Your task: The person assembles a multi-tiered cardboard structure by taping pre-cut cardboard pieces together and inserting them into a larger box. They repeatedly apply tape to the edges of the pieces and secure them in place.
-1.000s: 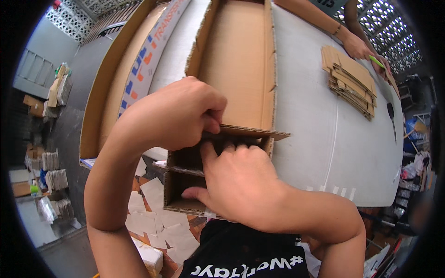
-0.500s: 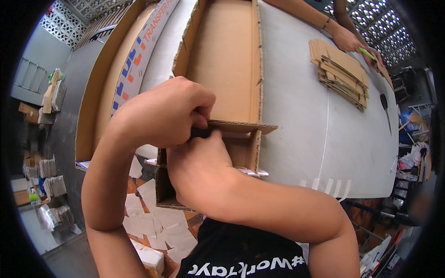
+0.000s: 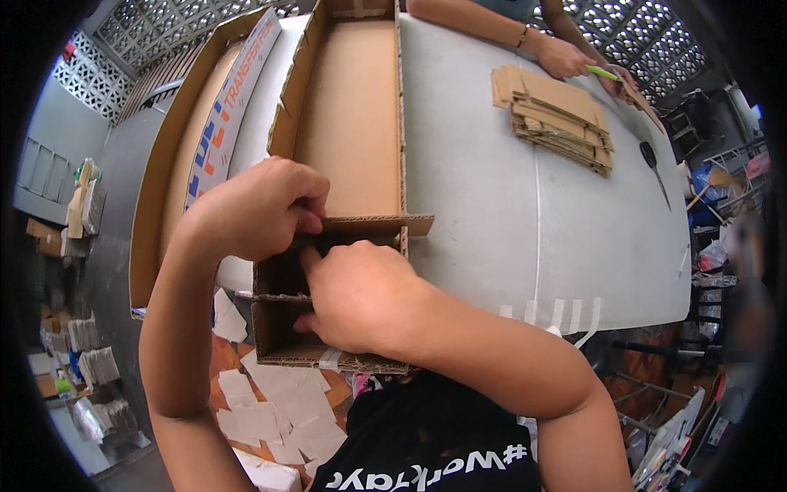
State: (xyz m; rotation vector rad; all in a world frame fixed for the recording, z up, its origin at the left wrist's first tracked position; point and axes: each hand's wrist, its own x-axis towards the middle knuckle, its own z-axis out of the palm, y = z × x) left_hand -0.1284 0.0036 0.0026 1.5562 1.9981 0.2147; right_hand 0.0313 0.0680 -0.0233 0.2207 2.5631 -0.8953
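A long brown cardboard box (image 3: pixel 352 123) lies lengthwise before me, its near end split into compartments by cross strips. My left hand (image 3: pixel 262 205) is closed, its curled fingertips at the left end of the far cardboard divider (image 3: pixel 377 223). That divider's right end sticks out past the box wall. My right hand (image 3: pixel 361 287) reaches over the near compartments. Its thumb and forefinger are spread apart on either side of the nearer divider (image 3: pixel 279 297); the other fingers are hidden inside the box.
Another long cardboard tray (image 3: pixel 160 189), with a printed white box in it, lies at left. On the grey-white table (image 3: pixel 475 213) are stacked cardboard strips (image 3: pixel 561 115), a black-handled pointed tool (image 3: pixel 649 156) and tape strips at the edge. Across it, a person's hands (image 3: pixel 566 59) hold a green cutter. Paper scraps (image 3: pixel 287 398) litter the floor.
My right hand has drawn back from the far divider toward me, its thumb now in the nearest compartment. My left hand stays at the far divider. The whole view has shifted.
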